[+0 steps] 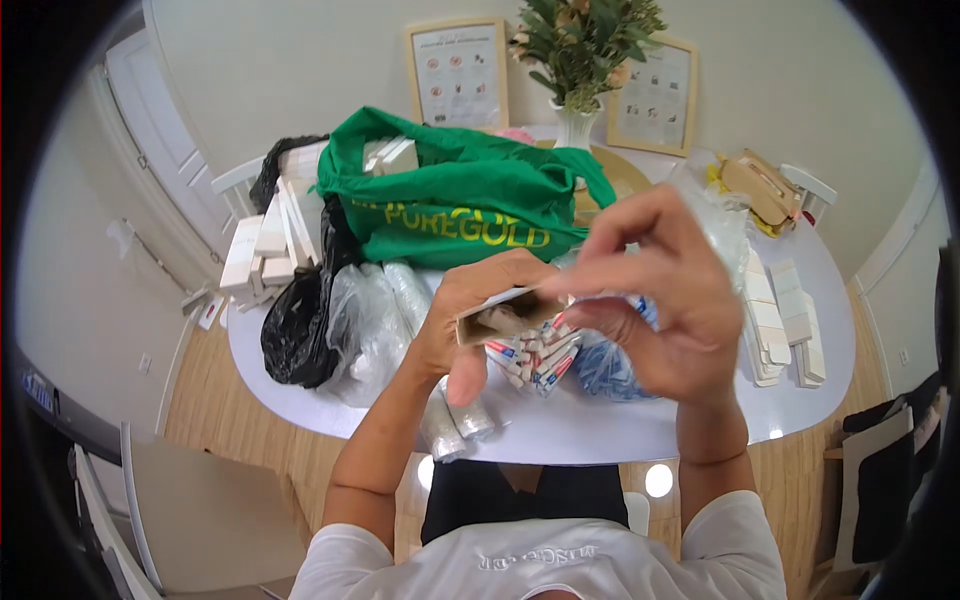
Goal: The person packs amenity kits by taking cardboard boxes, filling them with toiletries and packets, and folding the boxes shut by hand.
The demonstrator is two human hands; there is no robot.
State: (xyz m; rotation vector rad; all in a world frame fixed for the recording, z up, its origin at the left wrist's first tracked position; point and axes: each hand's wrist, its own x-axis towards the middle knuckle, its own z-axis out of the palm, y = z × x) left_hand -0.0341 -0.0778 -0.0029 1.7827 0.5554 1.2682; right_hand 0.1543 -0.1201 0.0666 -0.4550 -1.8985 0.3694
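My left hand [462,318] is wrapped round a small open cardboard box [468,331], its opening facing me, with something pale and partly hidden inside. My right hand [655,300] is at the box's right edge, thumb and fingers curled close together; whether anything is between them is too blurred to tell. Under the hands lies a pile of small white, red and blue packets [545,358]. Beside it, partly behind my right hand, is a clear bag with blue contents [608,372]. Bubble-wrap rolls [442,425] lie near the table's front edge.
On the white table [560,440] sit a green bag [450,205], a black plastic bag [296,335], stacked white boxes [265,245], more flat boxes [768,325], a flower vase [575,125], two framed sheets [460,75] and a brown package [760,190].
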